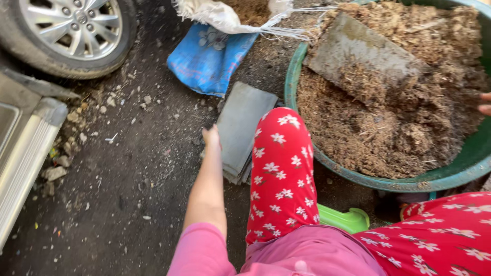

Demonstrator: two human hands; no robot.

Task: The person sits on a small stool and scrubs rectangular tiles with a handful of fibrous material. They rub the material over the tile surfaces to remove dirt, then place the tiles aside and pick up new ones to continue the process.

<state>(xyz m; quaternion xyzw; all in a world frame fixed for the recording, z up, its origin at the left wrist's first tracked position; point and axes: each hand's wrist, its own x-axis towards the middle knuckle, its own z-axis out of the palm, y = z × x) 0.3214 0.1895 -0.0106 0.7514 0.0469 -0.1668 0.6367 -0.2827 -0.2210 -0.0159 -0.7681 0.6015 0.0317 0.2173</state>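
**Reaching for the grey bags, basin already full**

Reaching down mid-frame, your left hand [211, 137] rests its fingers on the stack of flat grey bags [241, 130]; whether it grips one you cannot tell. Nothing is lifted yet. The green basin [294, 76], upper right, brims with brown compost and a trowel [365, 59]. Your right hand [485, 102] barely shows at the frame's edge, state unclear. Your red-trousered knee [281, 168] crowds the stack.
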